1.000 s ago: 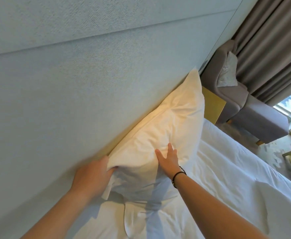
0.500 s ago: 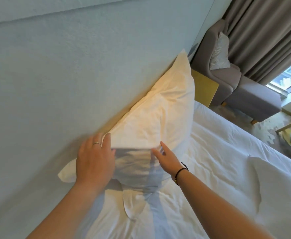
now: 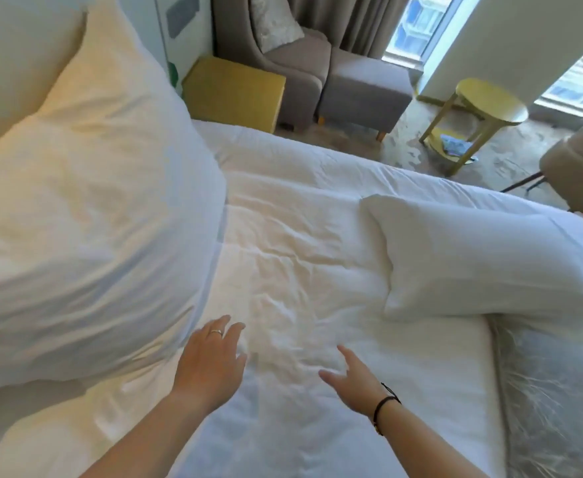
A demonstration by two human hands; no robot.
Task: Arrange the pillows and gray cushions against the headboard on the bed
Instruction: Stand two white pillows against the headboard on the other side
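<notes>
**Hands free above the bed**

White bed (image 3: 300, 257): one pillow (image 3: 86, 208) leans on the headboard (image 3: 14, 70), another pillow (image 3: 483, 257) lies right. Left hand (image 3: 210, 360) and right hand (image 3: 352, 377) hover with relaxed fingers, grasping nothing.

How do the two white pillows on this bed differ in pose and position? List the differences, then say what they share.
The pillow on the left stands propped against the headboard; the pillow on the right lies flat on the bed, away from it. The left hand is close beside the left pillow; the right pillow lies apart from both hands. Both are white, plump and unheld.
</notes>
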